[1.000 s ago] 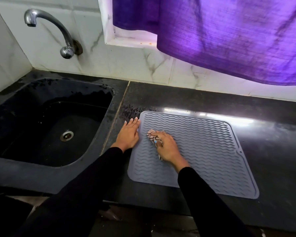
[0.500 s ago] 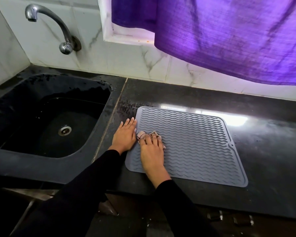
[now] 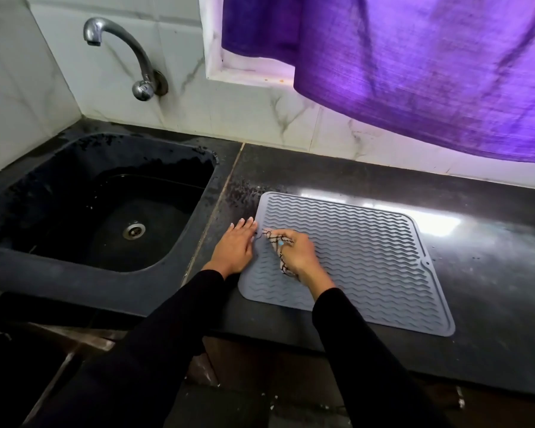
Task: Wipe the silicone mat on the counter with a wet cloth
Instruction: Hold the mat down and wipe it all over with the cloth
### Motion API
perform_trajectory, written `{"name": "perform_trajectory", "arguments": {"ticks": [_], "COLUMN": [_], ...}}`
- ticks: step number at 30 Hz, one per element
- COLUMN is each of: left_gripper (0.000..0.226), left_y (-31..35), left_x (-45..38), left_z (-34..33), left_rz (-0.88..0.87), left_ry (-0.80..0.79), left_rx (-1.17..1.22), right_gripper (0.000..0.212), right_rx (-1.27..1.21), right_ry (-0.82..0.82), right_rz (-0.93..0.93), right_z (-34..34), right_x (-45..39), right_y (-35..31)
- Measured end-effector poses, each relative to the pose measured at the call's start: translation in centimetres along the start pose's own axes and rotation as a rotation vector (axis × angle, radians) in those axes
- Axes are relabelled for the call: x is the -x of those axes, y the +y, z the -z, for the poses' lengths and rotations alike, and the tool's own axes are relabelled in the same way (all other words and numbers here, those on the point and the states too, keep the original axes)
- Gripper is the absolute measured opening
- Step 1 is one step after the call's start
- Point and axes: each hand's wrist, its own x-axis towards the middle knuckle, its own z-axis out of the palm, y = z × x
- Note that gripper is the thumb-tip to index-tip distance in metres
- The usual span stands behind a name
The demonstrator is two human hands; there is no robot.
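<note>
My right hand (image 3: 297, 254) grips the bunched wet cloth (image 3: 279, 249) on the grey silicone mat (image 3: 365, 254), mid-frame on the counter (image 3: 491, 273). My left hand (image 3: 235, 248) lies flat, fingers straight, at the mat's left edge.

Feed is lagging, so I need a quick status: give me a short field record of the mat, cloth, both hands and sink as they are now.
mat: grey silicone mat, flat on the dark counter, right of the sink
cloth: patterned cloth, bunched, on the mat's left part
right hand: right hand grips the cloth, pressing it on the mat
left hand: left hand flat, fingers straight, at the mat's left edge
sink: black sink, tap not running
</note>
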Motion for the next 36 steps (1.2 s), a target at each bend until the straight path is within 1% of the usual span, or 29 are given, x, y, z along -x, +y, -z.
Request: {"name": "perform_trajectory", "arguments": {"ticks": [1, 3, 5, 6, 9, 11, 14, 16, 17, 19, 20, 21, 23, 24, 25, 27, 29, 31, 33, 36], "left_gripper": [0.048, 0.052, 0.050, 0.048, 0.049, 0.049, 0.050, 0.051, 0.051, 0.051, 0.050, 0.049, 0.048, 0.047, 0.046, 0.043, 0.042, 0.043, 0.047, 0.058], "left_y": [0.0, 0.0, 0.0, 0.0, -0.3, -0.3, -0.1, 0.0, 0.0, 0.0, 0.0, 0.1, 0.3, 0.4, 0.5, 0.6, 0.6, 0.6, 0.5, 0.4], "left_x": [0.4, 1.0, 1.1, 1.0, 0.8, 0.7, 0.7, 0.6, 0.6, 0.7, 0.8, 0.9, 1.4, 1.7, 1.9, 2.2, 2.2, 2.2, 2.2, 2.1], "left_z": [-0.1, -0.2, -0.2, -0.1, 0.3, 0.4, 0.6, 0.7, 0.7, 0.7, 0.7, 0.6, 0.3, 0.2, 0.0, -0.3, -0.7, -0.9, -1.0, -1.1], "left_rz": [-0.007, -0.012, -0.009, 0.000, 0.044, 0.049, 0.070, 0.083, 0.086, 0.088, 0.087, 0.085, 0.082, 0.080, 0.074, 0.053, 0.034, 0.026, 0.029, 0.037], "left_ry": [0.018, 0.031, 0.036, 0.047, 0.076, 0.069, 0.060, 0.048, 0.037, 0.025, 0.026, 0.030, 0.047, 0.062, 0.080, 0.121, 0.141, 0.149, 0.141, 0.140], "left_rx": [-0.002, -0.003, 0.009, 0.040, 0.165, 0.189, 0.231, 0.255, 0.257, 0.259, 0.256, 0.248, 0.227, 0.212, 0.187, 0.124, 0.072, 0.030, 0.009, -0.002], "right_gripper": [0.033, 0.035, 0.037, 0.041, 0.060, 0.057, 0.051, 0.047, 0.044, 0.043, 0.043, 0.041, 0.037, 0.035, 0.035, 0.037, 0.040, 0.045, 0.048, 0.055], "right_rx": [0.069, 0.340, 0.575, 0.646, 0.766, 0.870, 1.035, 1.048, 1.002, 0.795, 0.660, 0.463, 0.061, -0.002, 0.100, 0.503, 0.738, 0.821, 0.834, 0.725], "right_ry": [-0.009, -0.041, -0.039, -0.025, 0.045, 0.045, 0.044, 0.077, 0.076, -0.074, -0.157, -0.197, -0.120, -0.045, 0.039, 0.138, 0.122, 0.093, 0.104, 0.099], "right_rz": [0.043, 0.204, 0.316, 0.334, 0.402, 0.431, 0.400, 0.457, 0.497, 0.460, 0.385, 0.300, 0.103, 0.056, 0.083, 0.176, 0.190, 0.188, 0.217, 0.243], "right_z": [-0.2, -1.3, -2.9, -3.6, -4.6, -4.6, -4.7, -4.5, -4.3, -3.0, -2.3, -1.7, -0.5, 0.1, 0.6, 1.3, 1.3, 0.6, 0.1, 0.7], "right_x": [0.5, 2.0, 3.6, 4.1, 4.9, 4.7, 4.8, 5.1, 4.9, 4.1, 3.7, 3.4, 2.9, 2.7, 2.5, 2.5, 3.3, 4.2, 4.7, 4.1], "right_y": [-0.3, -0.2, 0.6, 1.1, 2.0, 2.6, 2.1, 2.0, 2.1, 1.7, 1.3, 0.8, -0.3, -0.5, -0.2, 1.0, 2.1, 3.4, 4.5, 5.3]}}
